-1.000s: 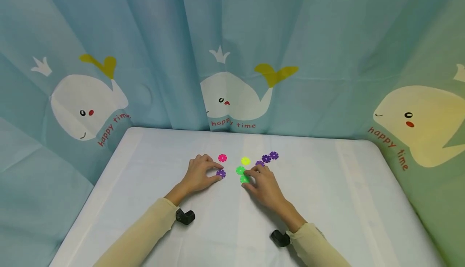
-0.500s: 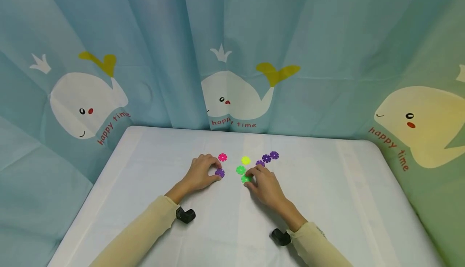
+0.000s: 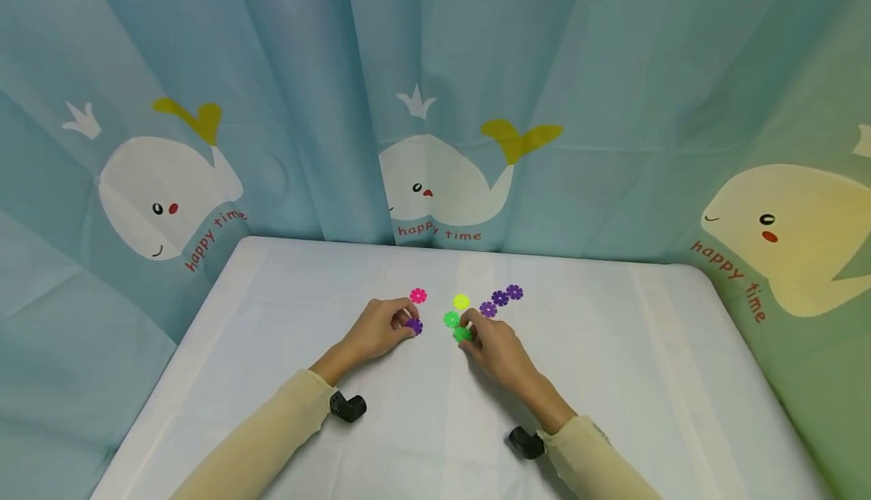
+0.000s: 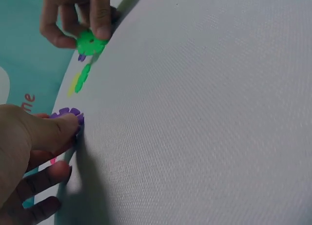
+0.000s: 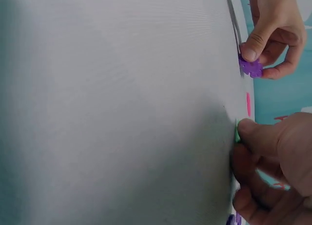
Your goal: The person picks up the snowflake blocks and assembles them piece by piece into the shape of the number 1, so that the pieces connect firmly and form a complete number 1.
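Note:
My left hand pinches a purple snowflake disc between thumb and fingers; in the left wrist view this purple disc is tipped up under the thumb. My right hand grips a green snowflake disc by its edge, and that green disc shows almost face-on in the left wrist view. A second green disc lies on the table just behind the held one. Beyond it is a yellow disc. A pink disc lies behind the left hand.
Three purple discs lie in a slanting row behind the right hand. They rest on a white-covered table. A blue-green curtain with whale prints hangs along the table's back and sides. Black cameras sit at both wrists.
Left fingers have closed on the purple disc and tipped it up. Right fingers have closed on the nearer green disc, which has shifted slightly right.

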`<state>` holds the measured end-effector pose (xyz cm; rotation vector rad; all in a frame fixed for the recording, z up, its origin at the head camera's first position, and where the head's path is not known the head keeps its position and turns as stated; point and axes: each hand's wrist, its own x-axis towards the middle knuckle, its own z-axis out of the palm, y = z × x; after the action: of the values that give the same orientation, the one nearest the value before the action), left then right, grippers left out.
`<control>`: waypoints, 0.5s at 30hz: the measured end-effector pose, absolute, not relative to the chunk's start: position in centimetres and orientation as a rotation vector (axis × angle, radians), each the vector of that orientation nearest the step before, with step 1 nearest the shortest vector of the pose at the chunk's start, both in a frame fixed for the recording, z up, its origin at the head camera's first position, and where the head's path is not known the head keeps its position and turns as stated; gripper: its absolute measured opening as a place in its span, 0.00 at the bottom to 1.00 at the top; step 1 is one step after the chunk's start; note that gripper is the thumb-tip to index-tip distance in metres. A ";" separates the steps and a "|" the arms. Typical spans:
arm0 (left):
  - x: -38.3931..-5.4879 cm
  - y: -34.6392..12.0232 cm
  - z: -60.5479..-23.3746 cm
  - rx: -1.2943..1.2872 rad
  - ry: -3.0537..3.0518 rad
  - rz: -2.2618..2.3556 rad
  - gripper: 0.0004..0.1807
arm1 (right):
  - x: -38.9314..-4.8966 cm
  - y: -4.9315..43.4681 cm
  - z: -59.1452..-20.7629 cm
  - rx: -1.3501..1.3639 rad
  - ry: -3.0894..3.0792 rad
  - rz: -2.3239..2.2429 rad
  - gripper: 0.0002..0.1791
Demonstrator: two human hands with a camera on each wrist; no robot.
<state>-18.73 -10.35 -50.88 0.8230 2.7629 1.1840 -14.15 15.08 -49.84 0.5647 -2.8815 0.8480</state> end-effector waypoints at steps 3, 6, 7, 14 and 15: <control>-18.6 -10.4 -51.0 0.842 2.755 1.248 0.10 | -14.1 15.2 -49.9 0.615 -2.859 0.921 0.17; -18.5 -10.4 -51.0 0.834 2.730 1.317 0.10 | -14.1 15.5 -49.9 0.660 -2.809 0.991 0.18; -18.5 -10.4 -51.0 0.828 2.722 1.336 0.10 | -14.1 15.6 -49.9 0.665 -2.792 1.016 0.18; -18.0 -10.1 -50.2 0.806 2.628 1.463 0.10 | -13.9 16.6 -49.3 0.609 -2.724 1.266 0.19; -17.9 -10.1 -50.0 0.803 2.612 1.485 0.10 | -13.9 16.6 -49.1 0.603 -2.721 1.317 0.20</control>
<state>-17.91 -10.06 -49.98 0.8032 2.6117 1.4854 -13.88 16.63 -49.12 0.6029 -2.7207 1.3175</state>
